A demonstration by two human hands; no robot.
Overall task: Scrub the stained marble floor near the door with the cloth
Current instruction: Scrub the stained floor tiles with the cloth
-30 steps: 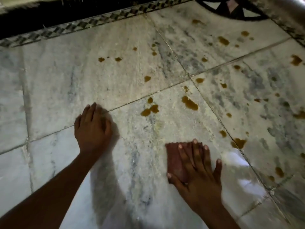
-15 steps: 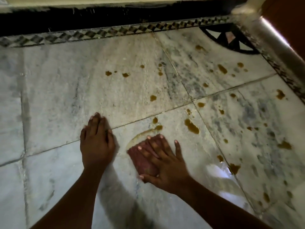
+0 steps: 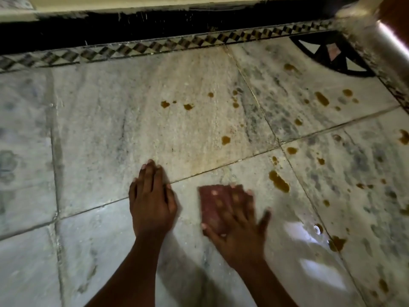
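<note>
Seen from above, looking down at two bare forearms reaching forward over a pale marble floor (image 3: 124, 134) of large slabs with thin joints

Nearest, a wet glossy patch of floor (image 3: 309, 247) at lower right, catching bright reflections

Left hand (image 3: 152, 202) flat on the marble, palm down, fingers straight and close together, holding nothing, fingertips just across a diagonal joint

Just beside it to the right, right hand (image 3: 239, 224) spread open and pressed flat on top of a reddish-brown cloth (image 3: 212, 204), fingers splayed and blurred; cloth lying flat on the floor, its far edge showing beyond the fingertips

Slightly further and to the right, a long brown stain (image 3: 279, 181) near the cloth but apart from it; more brown spots (image 3: 225, 140) scattered across the slabs beyond and to the right

Farthest, a border strip (image 3: 155, 46) of dark and light triangles, then a black band (image 3: 155, 25) under a cream ledge; at top right, a shiny metal edge (image 3: 391, 41) beside a dark inlaid pattern (image 3: 332, 56)
</note>
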